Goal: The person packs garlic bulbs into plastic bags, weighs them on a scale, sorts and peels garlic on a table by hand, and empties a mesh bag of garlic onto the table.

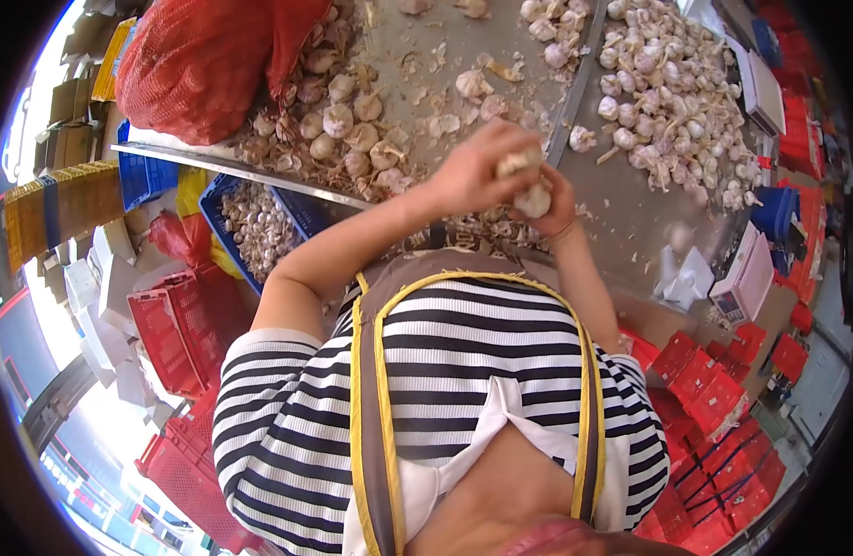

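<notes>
My left hand (482, 167) reaches in from the left, its fingers curled over a pale garlic bulb (519, 164). Pressed close to it, my right hand (560, 202) is closed around another whitish garlic bulb (534, 201). The two hands meet above the near edge of the metal work table (417, 74); the fingertips between them partly hide one another. Unsorted garlic bulbs (338, 120) with stalks and dry skins lie left of the hands. Beyond a raised metal strip (575, 83), a large heap of cleaner garlic bulbs (672, 102) covers the right side.
A red mesh sack (200, 69) sits at the table's left. Below that edge stands a blue crate (301, 218) of small garlic bulbs, with red crates (190, 324) behind. White-and-pink scales (743, 273), a crumpled white plastic piece (686, 278) and a blue container (776, 215) are at right.
</notes>
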A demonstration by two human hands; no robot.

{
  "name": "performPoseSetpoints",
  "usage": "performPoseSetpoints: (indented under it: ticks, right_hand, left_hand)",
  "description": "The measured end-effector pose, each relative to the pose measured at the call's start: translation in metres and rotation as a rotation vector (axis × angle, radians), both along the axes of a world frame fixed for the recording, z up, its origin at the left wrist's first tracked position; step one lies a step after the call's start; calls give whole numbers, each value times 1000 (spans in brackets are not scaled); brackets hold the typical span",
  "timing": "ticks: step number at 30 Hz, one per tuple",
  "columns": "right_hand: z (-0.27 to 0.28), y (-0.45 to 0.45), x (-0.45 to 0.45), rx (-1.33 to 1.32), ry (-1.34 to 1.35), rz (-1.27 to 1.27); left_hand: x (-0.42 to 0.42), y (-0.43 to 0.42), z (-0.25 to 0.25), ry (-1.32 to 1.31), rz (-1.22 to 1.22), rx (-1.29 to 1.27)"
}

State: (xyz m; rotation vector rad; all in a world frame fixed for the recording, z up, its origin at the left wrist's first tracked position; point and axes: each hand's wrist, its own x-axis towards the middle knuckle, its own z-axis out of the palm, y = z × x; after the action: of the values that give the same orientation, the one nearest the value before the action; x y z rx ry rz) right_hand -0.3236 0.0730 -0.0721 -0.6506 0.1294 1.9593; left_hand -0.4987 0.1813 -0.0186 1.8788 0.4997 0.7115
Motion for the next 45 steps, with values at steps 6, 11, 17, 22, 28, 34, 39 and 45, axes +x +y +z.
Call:
performPoseSetpoints:
  ticks: [6,11,17,22,28,34,39,45]
  right_hand:
    - [-16,-17,12,212,213,-490]
    - [11,-16,125,391,626,-635]
    - [27,-36,203,229,484,-1063]
    - [-24,-46,209,186,403,-801]
    - [-23,-16,190,144,267,-533]
    - [-25,-8,167,105,111,-439]
    - [-26,-15,133,137,74,-409]
    - [-7,87,-27,207,80,-108]
  left_hand:
    - [28,-21,7,109,-243,433]
    - [15,1,14,160,29,242]
    - [-121,92,-65,449,1012,356]
    - [-234,110,-124,1035,1184,516]
    - [-104,78,-112,701,1008,-37]
    - [-55,53,-85,589,821,-40]
    - [-165,99,-35,-36,1211,170]
    - [-397,188,-31,-425,1734,-4]
